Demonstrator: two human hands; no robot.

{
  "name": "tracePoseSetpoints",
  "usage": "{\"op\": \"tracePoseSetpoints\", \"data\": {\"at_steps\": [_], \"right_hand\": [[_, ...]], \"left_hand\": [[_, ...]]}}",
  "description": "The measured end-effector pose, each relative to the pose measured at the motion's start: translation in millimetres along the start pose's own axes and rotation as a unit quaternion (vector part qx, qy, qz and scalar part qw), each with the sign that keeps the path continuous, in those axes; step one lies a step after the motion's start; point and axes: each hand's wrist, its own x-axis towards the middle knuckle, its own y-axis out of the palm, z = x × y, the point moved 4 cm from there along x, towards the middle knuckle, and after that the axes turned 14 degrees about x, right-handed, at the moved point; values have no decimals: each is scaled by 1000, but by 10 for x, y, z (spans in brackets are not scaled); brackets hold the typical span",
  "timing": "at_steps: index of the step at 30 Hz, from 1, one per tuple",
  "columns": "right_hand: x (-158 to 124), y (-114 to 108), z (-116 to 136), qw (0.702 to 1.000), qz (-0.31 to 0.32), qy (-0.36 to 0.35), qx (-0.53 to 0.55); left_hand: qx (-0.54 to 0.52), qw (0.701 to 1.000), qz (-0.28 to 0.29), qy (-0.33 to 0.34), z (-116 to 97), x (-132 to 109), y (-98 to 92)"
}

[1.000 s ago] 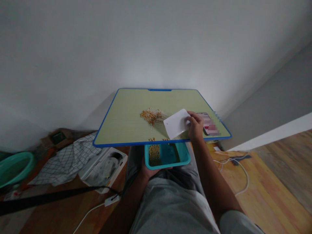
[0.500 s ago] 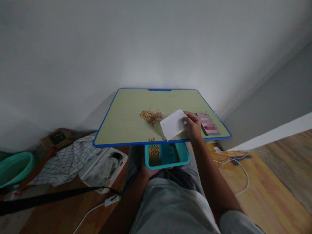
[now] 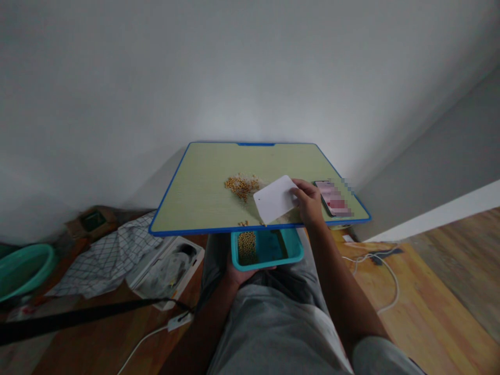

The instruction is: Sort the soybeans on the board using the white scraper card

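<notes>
My right hand pinches a thin white plastic card by its right side. The card is tilted, its lower edge close to the front rim of the table. Left of the card lies a loose heap of yellow soybeans, mixed with paler bits. A few stray beans sit near the front edge. Below that edge my left hand supports a turquoise tub from underneath, its fingers mostly hidden. Soybeans fill the tub's left part, and a darker strip shows on its right.
A phone lies on the table's right side. On the floor at left are a green basin, a checked cloth, an open white box and a power strip. A white cable curls at right.
The white card and my right hand have shifted slightly left along the table's front edge. The tub has moved very little, and the bean heap looks about the same.
</notes>
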Motion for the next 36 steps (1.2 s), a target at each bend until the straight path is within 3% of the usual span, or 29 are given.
{"op": "tracePoseSetpoints", "data": {"at_steps": [6,15,22,36], "right_hand": [[7,-14,-8,1000,-16,-4,13],[4,37,-15,999,41,16,29],[-53,172,-1,989,122,59,53],[-53,184,-63,982,158,84,62]], "left_hand": [[-18,1000,-5,1,-9,-20,10],[-21,998,-63,-3,45,7,-139],[-5,989,-146,30,55,-15,-270],[11,988,-151,40,-19,10,-171]]}}
